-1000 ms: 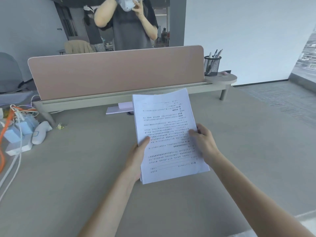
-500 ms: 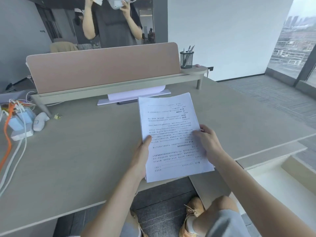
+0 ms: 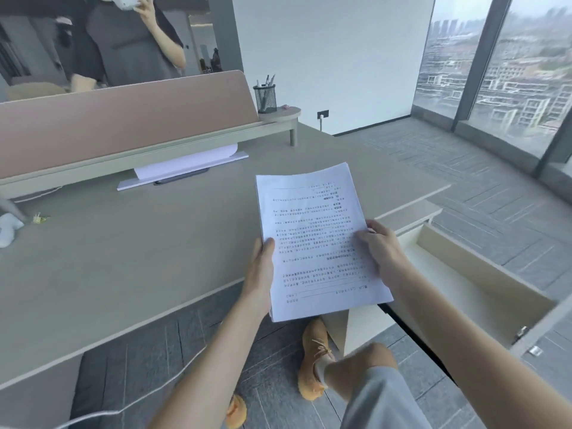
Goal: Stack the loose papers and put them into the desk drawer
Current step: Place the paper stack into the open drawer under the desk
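A squared-up stack of printed white papers is held in the air above the front edge of the grey desk. My left hand grips its left edge, thumb on top. On the right edge, my right hand pinches the stack. To the right and lower, an open cream-coloured desk drawer stands pulled out, its inside bare as far as I see. The stack's lower right corner hangs over the drawer's left end.
A pink desk divider with a shelf runs along the back, and a mesh pen cup sits at its right end. A flat white stand lies under the shelf. Another person stands behind the divider. My legs and orange shoes are below.
The view has swung right and down, and the open drawer has come into sight. The paper stack, held in both hands, has moved right toward the drawer.
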{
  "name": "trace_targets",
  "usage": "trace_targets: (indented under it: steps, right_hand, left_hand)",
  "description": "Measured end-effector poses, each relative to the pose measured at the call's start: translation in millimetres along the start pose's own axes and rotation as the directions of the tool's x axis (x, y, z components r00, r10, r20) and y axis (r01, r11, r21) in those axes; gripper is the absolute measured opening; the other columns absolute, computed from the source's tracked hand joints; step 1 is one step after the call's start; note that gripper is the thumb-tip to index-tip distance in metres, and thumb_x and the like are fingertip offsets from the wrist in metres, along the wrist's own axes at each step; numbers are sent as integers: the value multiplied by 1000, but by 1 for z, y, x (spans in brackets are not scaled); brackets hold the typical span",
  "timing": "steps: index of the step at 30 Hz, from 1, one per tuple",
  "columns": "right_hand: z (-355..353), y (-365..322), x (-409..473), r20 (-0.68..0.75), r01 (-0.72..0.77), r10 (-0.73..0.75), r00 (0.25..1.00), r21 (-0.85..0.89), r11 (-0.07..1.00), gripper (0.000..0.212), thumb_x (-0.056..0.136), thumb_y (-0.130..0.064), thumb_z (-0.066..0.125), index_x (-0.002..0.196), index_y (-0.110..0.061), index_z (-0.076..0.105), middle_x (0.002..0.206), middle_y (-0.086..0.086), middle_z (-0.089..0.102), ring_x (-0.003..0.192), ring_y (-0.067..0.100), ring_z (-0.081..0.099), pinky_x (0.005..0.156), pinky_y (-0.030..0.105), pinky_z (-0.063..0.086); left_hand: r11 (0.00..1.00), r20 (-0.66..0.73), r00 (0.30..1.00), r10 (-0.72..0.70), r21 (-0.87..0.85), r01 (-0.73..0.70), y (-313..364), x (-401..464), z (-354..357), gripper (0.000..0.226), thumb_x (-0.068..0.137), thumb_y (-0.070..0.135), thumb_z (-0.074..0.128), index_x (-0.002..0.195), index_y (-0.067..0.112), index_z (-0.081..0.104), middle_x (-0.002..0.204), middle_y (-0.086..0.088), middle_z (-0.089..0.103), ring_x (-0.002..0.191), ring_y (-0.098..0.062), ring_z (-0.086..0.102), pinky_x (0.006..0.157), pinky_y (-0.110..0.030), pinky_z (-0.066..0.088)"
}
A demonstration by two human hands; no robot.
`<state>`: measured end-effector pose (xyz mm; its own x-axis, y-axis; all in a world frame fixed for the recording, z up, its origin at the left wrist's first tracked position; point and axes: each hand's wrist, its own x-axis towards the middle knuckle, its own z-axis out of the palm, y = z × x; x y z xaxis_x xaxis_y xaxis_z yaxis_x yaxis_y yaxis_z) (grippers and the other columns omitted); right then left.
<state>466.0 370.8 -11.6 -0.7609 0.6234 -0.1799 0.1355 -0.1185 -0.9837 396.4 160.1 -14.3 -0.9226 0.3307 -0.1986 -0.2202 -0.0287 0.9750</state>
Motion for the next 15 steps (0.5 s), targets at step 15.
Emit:
trace_targets:
  steps: [15]
  right_hand:
    - [-151, 31, 8, -147, -99, 82, 986, -107, 989, 24, 96, -3, 54, 107, -20, 68, 100, 6, 74, 89, 32, 74, 92, 52, 59]
  left_hand:
    - [952, 191, 981, -18, 304, -42, -39, 5, 111, 25, 83, 29, 56, 93, 12, 71, 98, -6, 77, 101, -30, 69, 91, -52, 53]
